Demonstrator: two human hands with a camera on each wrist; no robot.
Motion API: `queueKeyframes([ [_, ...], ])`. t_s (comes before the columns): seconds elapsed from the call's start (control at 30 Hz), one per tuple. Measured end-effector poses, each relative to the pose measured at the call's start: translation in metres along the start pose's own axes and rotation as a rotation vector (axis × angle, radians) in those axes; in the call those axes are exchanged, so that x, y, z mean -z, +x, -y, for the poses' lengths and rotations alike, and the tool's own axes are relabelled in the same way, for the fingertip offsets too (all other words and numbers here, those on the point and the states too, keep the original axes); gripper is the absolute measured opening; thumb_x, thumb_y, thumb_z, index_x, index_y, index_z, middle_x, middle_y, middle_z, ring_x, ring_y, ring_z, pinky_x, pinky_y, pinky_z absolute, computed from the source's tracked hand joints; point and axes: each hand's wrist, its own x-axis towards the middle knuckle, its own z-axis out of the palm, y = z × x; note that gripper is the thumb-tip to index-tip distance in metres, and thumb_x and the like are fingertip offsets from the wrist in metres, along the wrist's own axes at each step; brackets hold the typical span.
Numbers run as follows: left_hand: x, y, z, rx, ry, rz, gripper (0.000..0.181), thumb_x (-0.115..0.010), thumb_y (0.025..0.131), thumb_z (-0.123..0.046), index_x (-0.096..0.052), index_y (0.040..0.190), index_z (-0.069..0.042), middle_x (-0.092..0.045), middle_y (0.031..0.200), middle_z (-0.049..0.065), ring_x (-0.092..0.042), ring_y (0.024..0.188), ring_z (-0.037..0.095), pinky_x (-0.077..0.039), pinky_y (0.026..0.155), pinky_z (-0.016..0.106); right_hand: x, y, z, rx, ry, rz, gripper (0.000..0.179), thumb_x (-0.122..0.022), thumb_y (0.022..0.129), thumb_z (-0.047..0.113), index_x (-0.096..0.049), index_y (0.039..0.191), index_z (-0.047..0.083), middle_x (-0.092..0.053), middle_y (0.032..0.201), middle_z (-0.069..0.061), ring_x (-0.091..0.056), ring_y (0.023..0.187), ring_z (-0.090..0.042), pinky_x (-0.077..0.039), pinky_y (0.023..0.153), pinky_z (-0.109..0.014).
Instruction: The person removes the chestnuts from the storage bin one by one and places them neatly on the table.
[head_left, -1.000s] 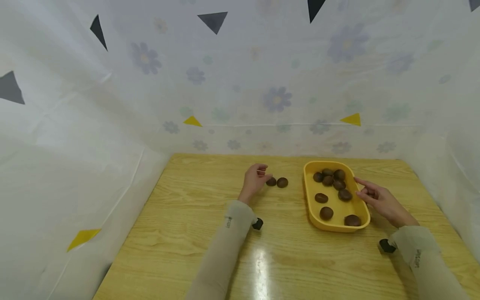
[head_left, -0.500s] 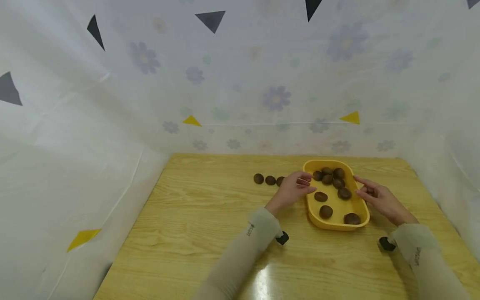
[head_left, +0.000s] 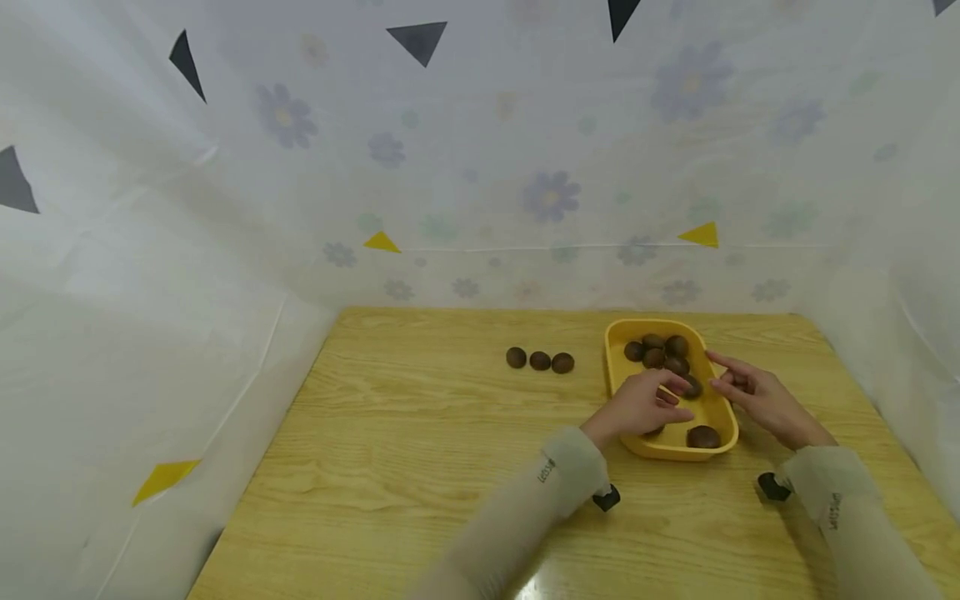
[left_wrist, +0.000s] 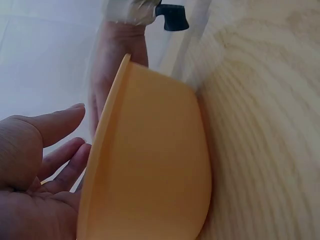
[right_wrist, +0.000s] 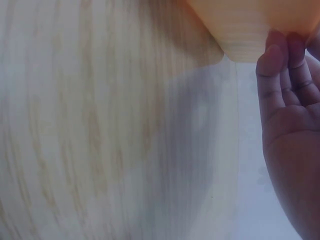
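Note:
My left hand [head_left: 643, 403] hangs over the yellow plastic tray [head_left: 612, 367] with thumb and fingers apart and nothing held. Beneath its fingertips lies one of the dark brown, roundish, chestnut-like pieces [head_left: 692, 387]; others cluster at the tray's far end, and another brown piece [head_left: 703, 437] sits in the near right corner. The palm hides part of the tray floor. On the tray's right side, my right hand [head_left: 767, 410] touches the rim with index finger and thumb. The right wrist view shows its fingertips [right_wrist: 272, 60] against the tray's outer wall [right_wrist: 240, 30].
Three brown pieces [head_left: 540, 361] stand in a row on the wood-grain table [head_left: 420, 433], left of the tray. Behind the table hangs a pale flowered sheet [head_left: 480, 167], which also closes off both sides.
My left hand has moved right, from the pieces on the table to above the tray. It let go of a piece at the row's left end. The right hand stays at the rim.

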Motion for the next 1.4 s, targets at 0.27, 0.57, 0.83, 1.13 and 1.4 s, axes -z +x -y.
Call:
queueKeyframes([
  [0.27,-0.026,0.01,-0.011,0.058,0.114,0.069,0.043,-0.078,0.095,-0.027,-0.066,0.135,-0.016,-0.069,0.126,-0.006,-0.066,0.1,-0.004,-0.05,0.079,0.008,0.001,0.0,-0.002,-0.022,0.0,0.005,0.062,-0.053,0.111,0.027,-0.029,0.163,0.004,-0.064,0.099,-0.005,-0.053,0.072,-0.026,-0.042,0.057,-0.037],
  [0.57,-0.039,0.019,-0.01,0.074,0.382,0.092,0.046,-0.08,0.092,-0.035,-0.067,0.135,-0.024,-0.069,0.122,-0.016,-0.061,0.1,-0.008,-0.046,0.081,0.006,0.0,0.0,-0.002,-0.003,0.001,-0.005,0.06,-0.054,0.11,0.024,-0.031,0.162,0.004,-0.064,0.101,-0.005,-0.056,0.074,-0.015,-0.043,0.058,-0.037],
  [0.83,-0.047,0.029,-0.01,0.105,0.523,0.13,0.039,-0.076,0.096,-0.038,-0.068,0.133,-0.03,-0.069,0.12,-0.022,-0.061,0.102,-0.009,-0.046,0.085,0.006,-0.001,-0.001,0.0,0.001,-0.007,-0.012,0.06,-0.053,0.11,0.026,-0.032,0.162,0.004,-0.064,0.099,-0.002,-0.056,0.073,-0.017,-0.042,0.057,-0.037],
  [1.13,-0.05,0.034,-0.011,0.129,0.557,0.182,0.032,-0.075,0.097,-0.035,-0.07,0.129,-0.036,-0.068,0.117,-0.026,-0.06,0.096,-0.01,-0.045,0.082,0.008,-0.001,-0.001,-0.002,0.001,0.002,-0.004,0.061,-0.052,0.111,0.027,-0.031,0.163,0.004,-0.063,0.101,-0.005,-0.056,0.074,-0.021,-0.043,0.057,-0.038],
  [1.4,-0.049,0.034,-0.01,0.103,0.562,0.187,0.033,-0.077,0.096,-0.03,-0.071,0.128,-0.035,-0.068,0.117,-0.025,-0.06,0.096,-0.009,-0.045,0.081,0.008,-0.001,-0.001,-0.002,0.003,-0.008,-0.008,0.061,-0.053,0.111,0.027,-0.031,0.162,0.004,-0.063,0.1,-0.006,-0.055,0.074,-0.02,-0.042,0.058,-0.037],
])
